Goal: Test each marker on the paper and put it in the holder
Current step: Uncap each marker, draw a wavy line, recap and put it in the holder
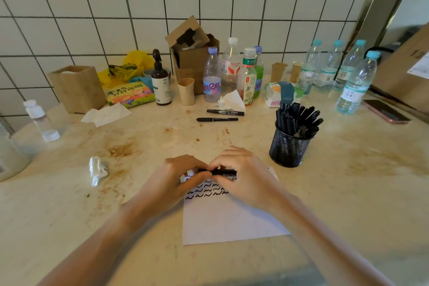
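Observation:
A black marker (218, 172) lies level between both hands above the white paper (229, 220). My left hand (178, 176) grips its left end and my right hand (241, 174) grips its right part; whether the cap is on is hidden. The paper carries several rows of black squiggles (206, 191) near its top. Two more black markers (217, 119) (225, 112) lie side by side further back on the table. A black mesh holder (287, 148) packed with several black markers stands to the right of my hands.
A crumpled tissue (98, 169) lies left of my hands. Bottles (211, 76), paper cups (186, 91), a cardboard box (192, 58), a tissue pack (282, 94) and a wooden box (77, 88) line the back by the tiled wall. A phone (386, 111) lies at far right.

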